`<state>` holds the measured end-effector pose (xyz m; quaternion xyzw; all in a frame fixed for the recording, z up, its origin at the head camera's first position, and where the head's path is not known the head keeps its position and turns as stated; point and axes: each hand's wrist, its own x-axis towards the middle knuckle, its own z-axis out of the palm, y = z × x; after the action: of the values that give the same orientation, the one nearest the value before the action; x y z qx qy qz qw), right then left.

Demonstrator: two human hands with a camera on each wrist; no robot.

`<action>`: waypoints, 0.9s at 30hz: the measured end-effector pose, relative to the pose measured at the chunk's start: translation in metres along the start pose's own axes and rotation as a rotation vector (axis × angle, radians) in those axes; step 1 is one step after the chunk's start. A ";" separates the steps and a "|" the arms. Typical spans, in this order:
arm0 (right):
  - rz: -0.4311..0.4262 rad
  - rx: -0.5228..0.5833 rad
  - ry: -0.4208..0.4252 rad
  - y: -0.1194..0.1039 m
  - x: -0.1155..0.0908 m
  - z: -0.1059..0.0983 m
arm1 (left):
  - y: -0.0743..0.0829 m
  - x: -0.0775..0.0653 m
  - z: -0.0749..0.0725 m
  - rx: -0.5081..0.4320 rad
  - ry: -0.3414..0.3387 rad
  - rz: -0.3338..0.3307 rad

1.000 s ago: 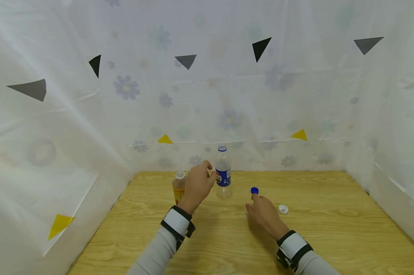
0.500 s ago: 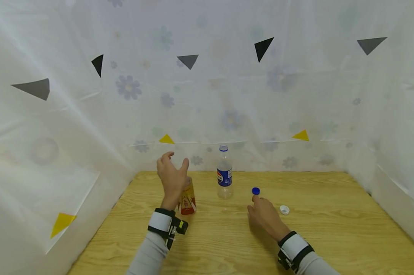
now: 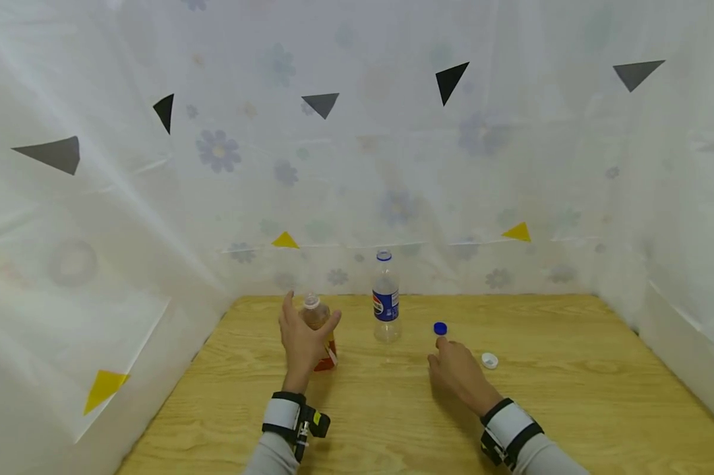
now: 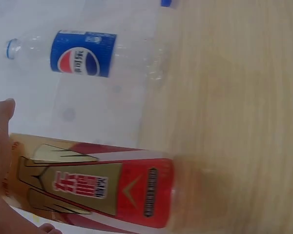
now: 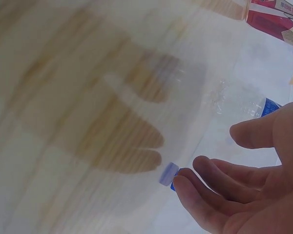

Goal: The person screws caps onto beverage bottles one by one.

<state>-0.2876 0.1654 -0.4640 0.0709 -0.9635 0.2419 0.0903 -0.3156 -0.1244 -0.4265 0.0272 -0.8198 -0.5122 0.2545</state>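
Note:
A clear bottle with a red and gold label (image 3: 318, 318) stands upright on the left, its mouth uncapped. My left hand (image 3: 300, 343) is at its near side, fingers and thumb spread to either side. In the left wrist view, the thumb (image 4: 2, 114) lies beside the label's upper part. My right hand (image 3: 459, 373) is low over the table with relaxed fingers, the thumb apart from them. Its fingertips are right at a blue bottle cap (image 3: 440, 328), partly hidden by a finger in the right wrist view.
An uncapped clear bottle with a blue Pepsi label (image 3: 386, 307) stands upright between the hands, farther back. A white bottle cap (image 3: 490, 361) lies right of the right hand. The wooden table (image 3: 380, 422) ends at a white flowered sheet (image 3: 357, 171).
My left hand has moved left from beside the Pepsi bottle, risen past the red and gold bottle, then come down around its near side. The right hand stays by the blue cap.

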 end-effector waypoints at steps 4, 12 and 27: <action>0.003 0.002 -0.018 0.001 -0.001 0.000 | -0.018 -0.008 0.007 -0.024 -0.005 -0.055; -0.011 -0.007 -0.004 0.005 0.000 0.003 | -0.032 -0.011 0.015 -0.047 0.021 -0.067; 0.000 0.017 -0.025 0.006 -0.002 0.001 | -0.032 -0.013 0.017 -0.034 0.038 -0.058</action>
<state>-0.2874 0.1705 -0.4683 0.0748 -0.9625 0.2490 0.0777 -0.3192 -0.1221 -0.4649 0.0562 -0.8049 -0.5327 0.2554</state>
